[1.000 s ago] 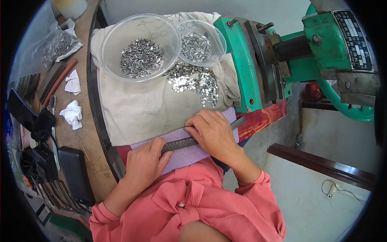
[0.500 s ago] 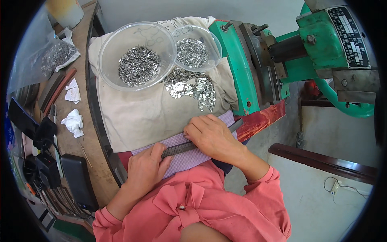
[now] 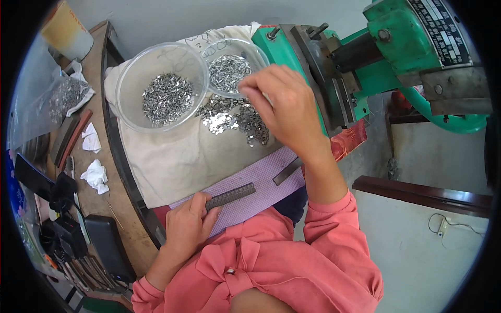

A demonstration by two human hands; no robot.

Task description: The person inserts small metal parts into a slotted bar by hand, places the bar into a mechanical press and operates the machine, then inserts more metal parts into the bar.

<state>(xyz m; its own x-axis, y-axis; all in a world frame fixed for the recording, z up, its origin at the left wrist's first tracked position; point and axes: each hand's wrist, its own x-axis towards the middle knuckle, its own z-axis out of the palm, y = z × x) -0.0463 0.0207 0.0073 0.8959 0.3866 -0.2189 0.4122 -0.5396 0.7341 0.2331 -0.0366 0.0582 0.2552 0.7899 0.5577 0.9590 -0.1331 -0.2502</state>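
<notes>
My left hand (image 3: 185, 221) holds the near-left end of a dark metal strip (image 3: 237, 193) with rows of small notches, resting on a purple checked cloth (image 3: 261, 175). Over the edge of the smaller clear plastic tub (image 3: 245, 43) is my right hand (image 3: 286, 99), its fingers curled together. Whatever they hold, if anything, is hidden. Small shiny metal pins (image 3: 229, 72) fill the bottom of that tub. Just in front lies a loose pile of flat silvery metal discs (image 3: 222, 122). A second, plain dark metal strip (image 3: 287, 171) lies on the cloth below my right wrist.
A larger clear tub (image 3: 125, 88) of small metal parts (image 3: 167, 98) stands left on a beige cloth (image 3: 151, 161). A green machine press (image 3: 386, 57) stands at the right. Tissues (image 3: 95, 176), a black case (image 3: 108, 245) and a plastic bag (image 3: 34, 88) occupy the left-hand table.
My right hand has left the strip and moved up and away to the smaller tub. My left hand stays on the notched strip, now more exposed.
</notes>
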